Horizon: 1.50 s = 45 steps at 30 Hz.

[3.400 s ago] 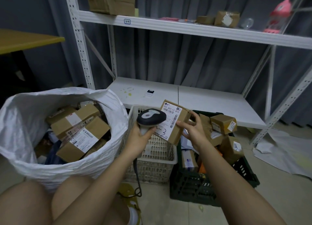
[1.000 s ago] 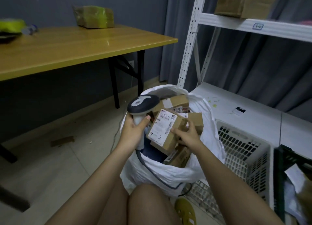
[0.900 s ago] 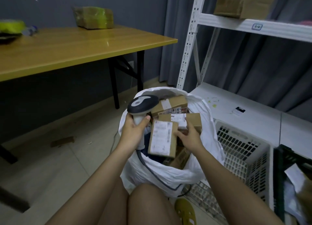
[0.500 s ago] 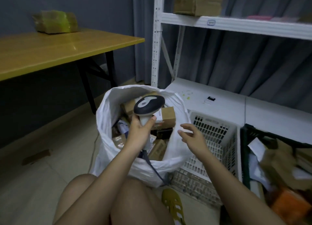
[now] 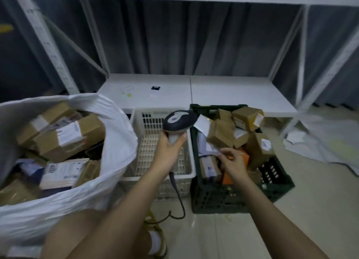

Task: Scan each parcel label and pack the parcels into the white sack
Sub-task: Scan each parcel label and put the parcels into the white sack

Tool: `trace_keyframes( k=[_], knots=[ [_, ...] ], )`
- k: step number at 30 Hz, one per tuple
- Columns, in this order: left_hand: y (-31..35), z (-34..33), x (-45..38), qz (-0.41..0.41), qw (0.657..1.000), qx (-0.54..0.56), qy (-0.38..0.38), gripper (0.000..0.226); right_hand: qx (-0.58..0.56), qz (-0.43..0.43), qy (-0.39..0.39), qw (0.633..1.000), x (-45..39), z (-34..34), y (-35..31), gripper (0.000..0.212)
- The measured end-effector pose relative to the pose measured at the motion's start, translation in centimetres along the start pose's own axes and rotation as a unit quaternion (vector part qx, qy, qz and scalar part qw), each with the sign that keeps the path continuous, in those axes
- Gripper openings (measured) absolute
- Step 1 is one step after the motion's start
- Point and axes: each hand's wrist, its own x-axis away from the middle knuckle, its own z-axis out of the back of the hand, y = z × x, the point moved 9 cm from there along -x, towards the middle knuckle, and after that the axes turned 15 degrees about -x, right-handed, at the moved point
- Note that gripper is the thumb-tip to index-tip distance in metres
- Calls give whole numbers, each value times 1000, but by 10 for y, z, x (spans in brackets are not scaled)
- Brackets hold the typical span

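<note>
L fingers (image 5: 165, 140) wrapped rnd scanner (image 5: 179, 120); R hand (image 5: 234, 164) loosely open, empty, over parcels (image 5: 223, 134) in green crate (image 5: 275, 186).

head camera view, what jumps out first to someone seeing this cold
The big white sack at left, stuffed with brown parcels. In the middle the left hand grips a grey barcode scanner above an empty-looking white basket. At right the right hand reaches into a dark green crate heaped with more parcels.

white basket (image 5: 190, 173) open-topped, green crate (image 5: 279, 183) crowded with parcels (image 5: 221, 134), white sack (image 5: 116, 142) mouth nearly full
</note>
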Motion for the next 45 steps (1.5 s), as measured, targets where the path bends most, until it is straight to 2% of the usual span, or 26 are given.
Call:
trace_keyframes(
  k=[6,8,11,14,17,19,22,24,27,30,34,38,41,45],
  knots=[
    [-14,-82,-16,26,997,7,-67,48,15,-56,58,997,-25,63,40,6],
    [-23,-95,-24,39,997,0,-74,48,23,-81,53,995,-38,63,49,8],
    [-41,-106,-41,63,995,-8,-71,53,53,-63,23,996,-68,47,49,9],
    [-61,-107,-60,80,995,-8,-59,50,94,-42,-17,995,-100,17,45,24],
    [-81,-104,-73,92,994,-9,-56,51,181,-16,-36,983,-136,-10,51,48],
    [-95,-100,-80,98,994,3,-54,52,285,7,-50,957,-155,-30,51,61],
    [-113,-90,-86,109,993,12,-44,49,462,26,-92,882,-177,-54,55,60],
    [-122,-85,-89,113,993,11,-36,47,514,5,-117,850,-187,-57,65,57],
    [-128,-79,-91,118,992,7,-32,45,541,14,-99,835,-195,-52,72,58],
    [-129,-77,-89,121,992,14,-38,44,518,37,-16,854,-202,-39,67,65],
    [-128,-73,-83,121,992,25,-32,44,451,1,80,889,-204,-5,55,72],
    [-121,-69,-72,121,992,22,-25,43,278,6,137,951,-180,27,46,67],
    [-114,-71,-61,120,992,23,-25,39,63,45,126,989,-143,35,32,52],
    [-101,-76,-45,114,993,10,-35,42,-142,-15,75,987,-97,30,37,45]
  ],
)
